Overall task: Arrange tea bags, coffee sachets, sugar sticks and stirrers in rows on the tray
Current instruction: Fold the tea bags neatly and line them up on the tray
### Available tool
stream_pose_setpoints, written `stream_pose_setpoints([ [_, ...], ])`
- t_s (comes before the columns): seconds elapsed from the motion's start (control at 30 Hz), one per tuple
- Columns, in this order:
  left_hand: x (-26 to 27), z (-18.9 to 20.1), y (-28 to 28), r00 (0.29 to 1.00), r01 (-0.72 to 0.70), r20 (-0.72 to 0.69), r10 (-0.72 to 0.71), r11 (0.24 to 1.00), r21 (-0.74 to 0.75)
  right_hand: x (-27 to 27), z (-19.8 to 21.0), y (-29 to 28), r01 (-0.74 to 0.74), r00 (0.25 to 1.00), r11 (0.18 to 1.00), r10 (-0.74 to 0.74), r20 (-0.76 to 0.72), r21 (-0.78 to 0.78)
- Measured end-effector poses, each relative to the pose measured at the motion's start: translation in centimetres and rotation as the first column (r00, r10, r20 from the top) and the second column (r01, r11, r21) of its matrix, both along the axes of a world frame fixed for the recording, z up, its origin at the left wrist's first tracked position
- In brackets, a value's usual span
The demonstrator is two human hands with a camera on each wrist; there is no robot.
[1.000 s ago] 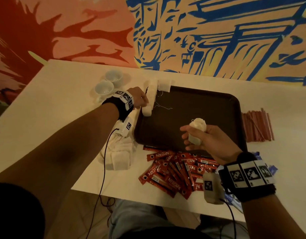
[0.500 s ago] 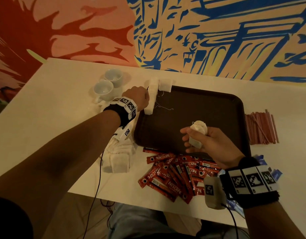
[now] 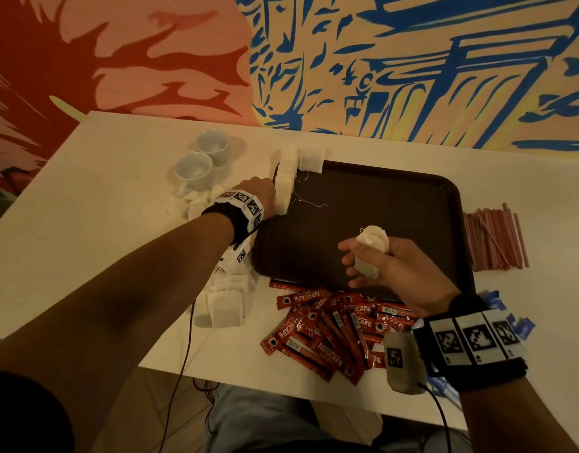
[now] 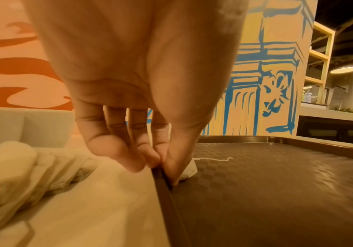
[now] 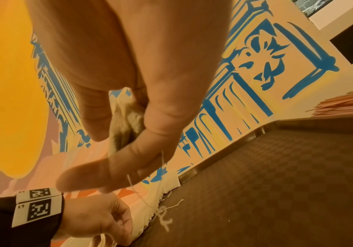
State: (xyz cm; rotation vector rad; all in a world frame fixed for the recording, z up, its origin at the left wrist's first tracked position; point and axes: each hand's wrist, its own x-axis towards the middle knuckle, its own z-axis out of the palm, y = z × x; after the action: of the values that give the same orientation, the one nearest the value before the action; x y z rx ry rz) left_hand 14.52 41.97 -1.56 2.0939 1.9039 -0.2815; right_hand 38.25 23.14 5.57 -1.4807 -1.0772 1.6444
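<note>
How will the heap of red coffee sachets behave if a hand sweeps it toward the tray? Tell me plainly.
The coffee sachets lie loose and crisscrossed, so they would probably scatter rather than move together. Their glossy wrappers suggest they slide easily on the table. They look thin and flat, so unlikely to roll.

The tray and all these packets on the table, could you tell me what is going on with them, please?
A person is lining tea bags along the left edge of the dark tray. The left hand rests at the near end of that row, on the tray's rim; the right hand holds a bunch of tea bags above the tray. Coffee sachets and stirrers lie on the table, unsorted.
</note>
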Motion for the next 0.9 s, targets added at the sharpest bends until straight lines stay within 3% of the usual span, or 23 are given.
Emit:
stream_pose_setpoints([
  [0.47,0.0,0.9,-0.1,1.0,-0.001,0.031,0.002,1.0,-0.003,-0.5,1.0,-0.5,-0.004,1.0,1.0,0.004,0.006,0.014],
  [0.63,-0.7,3.6,-1.7,0.997,-0.034,0.072,0.031,0.999,0.04,-0.3,1.5,-1.4,0.02,0.995,1.0,-0.02,-0.094,-0.008],
  [0.77,-1.2,7.7,-5.7,0.972,-0.04,0.236,0.019,0.996,0.082,-0.4,2.1,-2.5,0.031,0.959,0.997,-0.05,-0.278,-0.072],
  [0.9,-1.5,10.5,-11.5,0.827,-0.039,0.562,0.001,0.998,0.056,-1.1,2.8,-3.7,0.023,0.94,0.998,-0.042,-0.338,-0.06],
])
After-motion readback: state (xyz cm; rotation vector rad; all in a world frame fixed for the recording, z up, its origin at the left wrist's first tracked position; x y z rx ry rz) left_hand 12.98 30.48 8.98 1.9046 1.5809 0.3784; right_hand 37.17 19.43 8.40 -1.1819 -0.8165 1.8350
